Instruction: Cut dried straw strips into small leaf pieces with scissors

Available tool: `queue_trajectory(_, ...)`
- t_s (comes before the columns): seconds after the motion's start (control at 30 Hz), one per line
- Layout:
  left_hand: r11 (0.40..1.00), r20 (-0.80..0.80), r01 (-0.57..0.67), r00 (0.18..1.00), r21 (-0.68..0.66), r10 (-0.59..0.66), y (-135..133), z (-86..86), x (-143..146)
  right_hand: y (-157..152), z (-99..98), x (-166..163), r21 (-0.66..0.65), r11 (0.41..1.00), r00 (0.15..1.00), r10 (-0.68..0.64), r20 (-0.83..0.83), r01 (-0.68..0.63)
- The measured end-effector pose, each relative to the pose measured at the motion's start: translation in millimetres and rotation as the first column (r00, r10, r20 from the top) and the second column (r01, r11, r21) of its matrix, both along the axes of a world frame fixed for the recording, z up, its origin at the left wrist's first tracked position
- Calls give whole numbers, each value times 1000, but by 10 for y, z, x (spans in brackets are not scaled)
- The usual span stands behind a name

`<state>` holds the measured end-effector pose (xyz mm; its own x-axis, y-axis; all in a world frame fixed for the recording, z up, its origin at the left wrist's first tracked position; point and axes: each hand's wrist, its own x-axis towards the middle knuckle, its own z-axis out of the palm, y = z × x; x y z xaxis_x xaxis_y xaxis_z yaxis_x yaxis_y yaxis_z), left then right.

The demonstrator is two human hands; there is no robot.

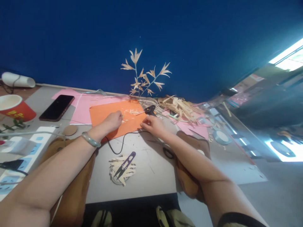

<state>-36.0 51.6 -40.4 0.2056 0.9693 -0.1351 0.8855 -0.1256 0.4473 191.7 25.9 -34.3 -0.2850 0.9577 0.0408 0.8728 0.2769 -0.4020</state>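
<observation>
My left hand [113,120] rests on an orange paper sheet [101,114] with its fingers curled, pinching a thin pale straw piece [132,112] at the tips. My right hand [152,124] lies at the sheet's right edge, fingers closed in a pinch beside a small black tool [150,109] with a black cable [118,143] running from it; what it pinches is too small to name. A green bangle [91,139] circles my left wrist. Dried straw leaves [180,106] are heaped behind my right hand.
A straw bamboo sprig [144,77] stands against the blue wall. Pink paper [81,104], a black phone [56,107], a red paper cup [14,108] and a power strip [28,151] lie left. Thread snips [124,164] rest on cut straw pieces near the table's front edge.
</observation>
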Motion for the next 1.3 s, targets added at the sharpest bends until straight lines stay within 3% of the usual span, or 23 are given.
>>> queue_trajectory(0.1,1000,-16,6,1000,0,-6,1,1,6,170,41,17,5,992,966,-124,228,126)
queue_trajectory(0.2,1000,-30,5,1000,-2,-5,5,2,8,353,37,-9,-60,975,943,-191,271,215)
queue_trajectory(0.43,1000,-45,7,999,7,-6,-11,32,-6,615,-66,-29,-228,928,952,-268,147,296)
queue_trajectory(0.77,1000,-89,18,996,5,-18,12,9,-35,599,-78,-59,-370,878,935,-349,-63,303)
queue_trajectory(0.93,999,-121,39,992,-3,-39,-3,35,-46,598,-48,-71,-350,891,944,-327,-50,290)
queue_trajectory(1.3,998,-137,55,989,-1,-54,-10,44,-47,683,-180,57,-163,951,962,-243,127,262)
